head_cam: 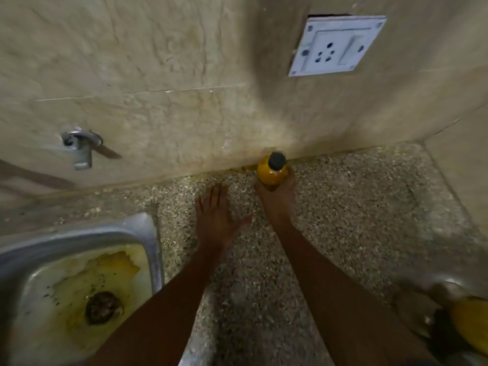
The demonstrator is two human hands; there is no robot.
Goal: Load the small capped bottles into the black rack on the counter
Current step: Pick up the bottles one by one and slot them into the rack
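Nearest, at the counter's left edge, sits the stained steel sink – one basin. On the speckled stone counter the left hand lies flat, fingers straight, holding nothing. Beyond it the right hand curls round one small yellow bottle with a black cap, upright at the counter's back edge, against the wall. It looks light, rigid and smooth – perhaps slippery; grip the body below the cap. One bottle shows; no black rack is visible.
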